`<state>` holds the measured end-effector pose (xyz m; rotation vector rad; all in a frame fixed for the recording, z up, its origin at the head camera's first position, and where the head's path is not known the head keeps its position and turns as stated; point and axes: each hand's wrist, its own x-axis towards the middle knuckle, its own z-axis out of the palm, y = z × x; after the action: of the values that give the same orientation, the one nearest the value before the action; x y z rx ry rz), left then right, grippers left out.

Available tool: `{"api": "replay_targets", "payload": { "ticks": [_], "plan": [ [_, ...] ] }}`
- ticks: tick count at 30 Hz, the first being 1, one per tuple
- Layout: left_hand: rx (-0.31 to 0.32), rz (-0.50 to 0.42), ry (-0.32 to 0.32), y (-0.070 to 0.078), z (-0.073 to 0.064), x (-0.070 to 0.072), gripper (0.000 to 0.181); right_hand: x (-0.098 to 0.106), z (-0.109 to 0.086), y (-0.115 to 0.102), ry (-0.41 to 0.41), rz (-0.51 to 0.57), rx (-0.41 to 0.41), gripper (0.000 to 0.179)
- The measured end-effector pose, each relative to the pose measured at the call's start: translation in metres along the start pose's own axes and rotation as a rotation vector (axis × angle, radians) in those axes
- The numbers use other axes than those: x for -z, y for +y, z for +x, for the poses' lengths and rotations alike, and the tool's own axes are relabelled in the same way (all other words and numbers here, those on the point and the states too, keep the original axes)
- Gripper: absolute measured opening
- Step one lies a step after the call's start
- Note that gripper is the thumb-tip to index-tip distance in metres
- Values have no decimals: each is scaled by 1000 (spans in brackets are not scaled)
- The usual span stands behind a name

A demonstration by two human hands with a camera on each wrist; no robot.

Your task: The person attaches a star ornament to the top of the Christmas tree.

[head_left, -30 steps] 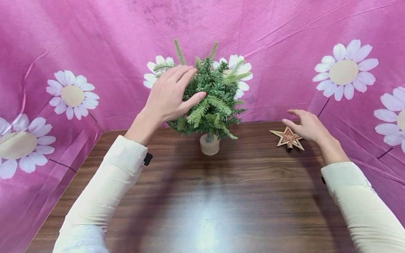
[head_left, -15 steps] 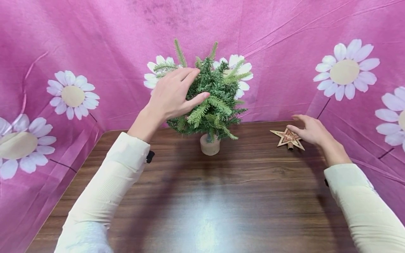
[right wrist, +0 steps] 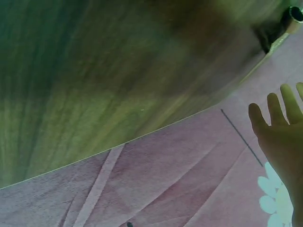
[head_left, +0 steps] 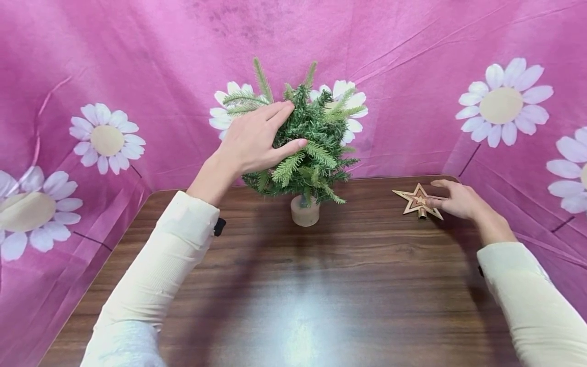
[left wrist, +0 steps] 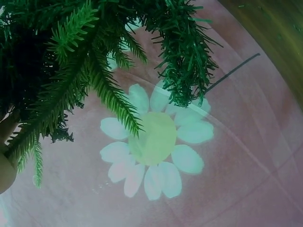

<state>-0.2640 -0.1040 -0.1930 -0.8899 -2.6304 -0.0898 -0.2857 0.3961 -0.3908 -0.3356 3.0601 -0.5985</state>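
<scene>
Head view: left hand point(head_left: 254, 137) lies along the small tree's point(head_left: 316, 127) left side, fingers extended, not closed round it. Over on the table's point(head_left: 348, 265) right sits the wooden star point(head_left: 418, 198); right hand's point(head_left: 460, 201) fingers spread wide, thumb over it, and I can't tell whether they touch.

surface point(head_left: 380, 285): brown wood grain, glossy at near middle | backdrop point(head_left: 394, 30): creased pink cloth, behind and on both sides | daisies point(head_left: 107, 140): white petals, yellowish centres, on backdrop
</scene>
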Motion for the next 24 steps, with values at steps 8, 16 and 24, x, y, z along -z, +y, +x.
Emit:
{"api": "replay_targets", "payload": {
  "ticks": [8,16,24],
  "plan": [
    [-12,-9,-39,-1,1,-3,89,-8,-2,14,-94,9,6,77],
    [-4,2,-14,-1,1,-5,86,-14,0,14,-133,-10,8,84],
    [-12,34,11,1,1,-9,85,-16,1,17,-123,-5,15,83]
  ]
}}
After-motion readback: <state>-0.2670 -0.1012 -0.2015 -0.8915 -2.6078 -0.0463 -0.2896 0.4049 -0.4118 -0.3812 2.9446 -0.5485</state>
